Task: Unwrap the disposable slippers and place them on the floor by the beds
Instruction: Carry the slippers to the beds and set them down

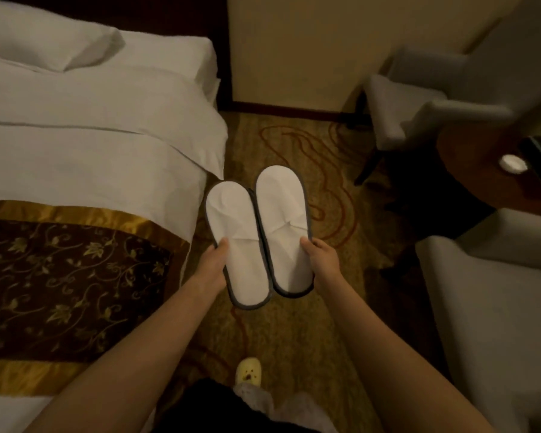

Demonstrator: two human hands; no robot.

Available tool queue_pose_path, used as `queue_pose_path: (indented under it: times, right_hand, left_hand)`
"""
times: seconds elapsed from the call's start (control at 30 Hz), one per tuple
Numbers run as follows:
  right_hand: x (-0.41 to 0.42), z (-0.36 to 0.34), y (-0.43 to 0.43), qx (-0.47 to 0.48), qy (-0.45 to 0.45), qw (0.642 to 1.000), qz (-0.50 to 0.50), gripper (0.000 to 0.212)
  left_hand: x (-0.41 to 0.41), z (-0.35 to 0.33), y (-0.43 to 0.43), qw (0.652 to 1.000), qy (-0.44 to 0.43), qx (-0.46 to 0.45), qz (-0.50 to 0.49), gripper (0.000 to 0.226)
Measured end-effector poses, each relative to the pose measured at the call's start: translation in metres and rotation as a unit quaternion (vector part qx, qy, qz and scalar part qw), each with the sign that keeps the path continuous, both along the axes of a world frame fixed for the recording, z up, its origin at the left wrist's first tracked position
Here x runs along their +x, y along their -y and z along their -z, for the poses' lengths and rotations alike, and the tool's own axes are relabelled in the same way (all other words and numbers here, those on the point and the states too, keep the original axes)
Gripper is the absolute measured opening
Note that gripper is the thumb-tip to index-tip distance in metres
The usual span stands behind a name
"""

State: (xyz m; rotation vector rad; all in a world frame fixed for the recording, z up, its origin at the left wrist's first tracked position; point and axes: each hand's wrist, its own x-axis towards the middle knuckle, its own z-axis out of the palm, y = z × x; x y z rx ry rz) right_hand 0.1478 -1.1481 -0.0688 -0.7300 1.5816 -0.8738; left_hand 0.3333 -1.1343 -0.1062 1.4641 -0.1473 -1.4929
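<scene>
Two flat white disposable slippers with dark grey edging are held side by side above the patterned carpet (294,323), toes pointing away from me. My left hand (214,265) grips the left slipper (235,226) at its outer edge, thumb on top. My right hand (322,260) grips the right slipper (283,214) the same way on its outer side. No wrapper shows on either slipper. The bed (91,145) with white linen lies just to the left of them.
A brown and gold runner (63,276) crosses the bed's foot. Grey armchairs (419,114) (497,292) stand at the right, with a dark round table (469,170) holding a white dish between them. My foot in a yellow slipper (248,370) stands on the carpet below.
</scene>
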Motion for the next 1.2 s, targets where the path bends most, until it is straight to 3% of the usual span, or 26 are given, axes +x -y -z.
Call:
queue_pose_path:
  times: [0.37,0.6,0.77,1.03,1.2]
  right_hand:
    - [0.038,0.05,0.207,0.049,-0.003,0.973,-0.225,0.018]
    - [0.069,0.109,0.299,0.082,-0.053,0.901,-0.422,0.042]
    - [0.09,0.158,0.32,0.086,-0.06,0.853,-0.511,0.031]
    - [0.121,0.32,0.309,0.073,-0.087,0.79,-0.602,0.03]
    - [0.137,0.453,0.287,0.098,-0.086,0.779,-0.613,0.038]
  left_hand:
    - [0.028,0.031,0.123,0.981,-0.058,0.031,-0.183,0.037]
    - [0.017,0.085,0.153,0.928,-0.066,0.055,-0.362,0.041]
    - [0.008,0.143,0.152,0.899,-0.07,0.078,-0.426,0.048]
    - [0.0,0.294,0.123,0.837,-0.08,0.076,-0.536,0.046]
    - [-0.003,0.415,0.098,0.81,-0.057,0.103,-0.574,0.044]
